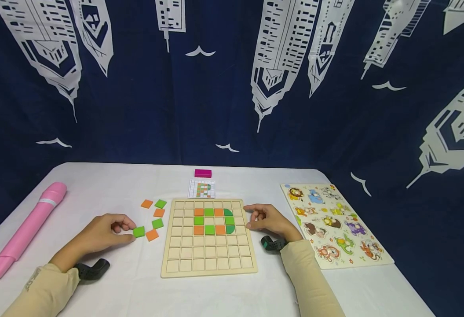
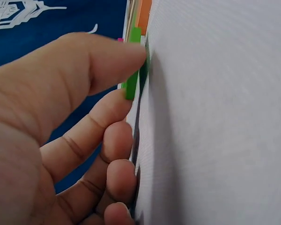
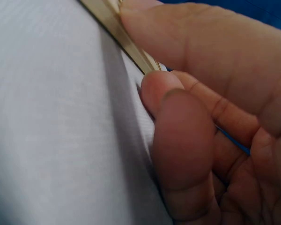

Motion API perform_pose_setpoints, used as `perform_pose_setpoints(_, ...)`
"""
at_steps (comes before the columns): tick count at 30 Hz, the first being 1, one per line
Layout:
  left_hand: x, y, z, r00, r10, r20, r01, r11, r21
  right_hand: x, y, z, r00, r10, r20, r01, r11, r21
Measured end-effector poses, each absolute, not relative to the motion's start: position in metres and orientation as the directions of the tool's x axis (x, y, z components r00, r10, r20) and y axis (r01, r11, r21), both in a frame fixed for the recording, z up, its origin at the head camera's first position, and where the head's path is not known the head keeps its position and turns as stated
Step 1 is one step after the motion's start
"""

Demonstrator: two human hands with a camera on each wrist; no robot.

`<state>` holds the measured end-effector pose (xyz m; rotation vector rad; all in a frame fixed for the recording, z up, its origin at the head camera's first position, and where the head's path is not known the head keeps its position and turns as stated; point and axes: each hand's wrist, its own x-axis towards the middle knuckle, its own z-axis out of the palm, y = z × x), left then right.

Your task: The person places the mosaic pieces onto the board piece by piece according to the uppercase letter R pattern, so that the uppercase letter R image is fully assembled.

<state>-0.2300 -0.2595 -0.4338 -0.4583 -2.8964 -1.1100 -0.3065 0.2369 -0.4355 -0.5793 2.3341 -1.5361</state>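
My left hand pinches a green square tile between thumb and index finger, left of the board and low over the tablecloth. In the left wrist view the same tile appears nearly edge-on at the fingertips. Right of it lie several loose orange and green tiles. A wooden grid board lies in the middle, with a ring of orange and green squares and two dark green rounded tiles in its upper half. My right hand grips the board's right edge, thumb on the rim, other fingers curled below.
Behind the board lie a small pattern card and a magenta block. A pink microphone-shaped stick lies at far left. An animal picture board lies at right, close to my right forearm. A dark blue printed curtain hangs behind the table.
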Motion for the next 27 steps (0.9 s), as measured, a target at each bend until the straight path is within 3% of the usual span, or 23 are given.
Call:
perform_pose_setpoints(10, -0.227, -0.250, -0.430, -0.962, 0.208, 0.180, 0.274, 0.670, 0.690, -0.307, 0.238, -0.436, -0.880, -0.475, -0.022, -0.172, 0.362, -0.916)
perform_pose_setpoints(27, -0.201, -0.176, -0.418, -0.953, 0.197, 0.231, 0.303, 0.667, 0.681, -0.307, 0.236, -0.435, -0.880, -0.475, -0.011, -0.189, 0.372, -0.909)
